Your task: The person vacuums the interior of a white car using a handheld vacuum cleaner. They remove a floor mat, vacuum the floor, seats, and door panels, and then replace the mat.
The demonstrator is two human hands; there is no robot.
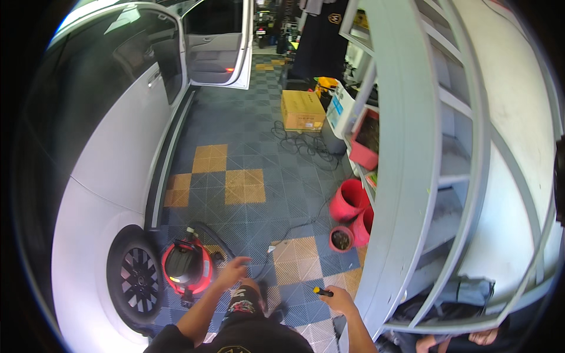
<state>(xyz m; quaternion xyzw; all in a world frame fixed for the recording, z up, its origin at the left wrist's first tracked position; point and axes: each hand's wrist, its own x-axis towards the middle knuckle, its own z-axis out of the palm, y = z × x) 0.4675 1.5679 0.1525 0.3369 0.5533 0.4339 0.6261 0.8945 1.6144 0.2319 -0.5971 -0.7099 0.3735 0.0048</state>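
My right hand [342, 300] is closed around a slim tool with a yellow-and-black handle [321, 291]. A thin dark line by its tip may be a shaft, but it is too small to tell. My left hand [234, 272] hangs in front of my body with fingers apart and nothing visible in it. Nearest to it is a red-and-black canister vacuum cleaner [187, 266] on the floor. The vacuum's dark hose [219, 234] curves behind my left hand in the picture; I cannot see any touch between them.
A white car [118, 141] fills the left, its door [215, 50] standing open ahead. At right are red pots [348, 199], a metal staircase [406, 147], a cardboard box [303, 109] and loose black cable [306, 141]. Another person's hand [484, 336] shows at lower right.
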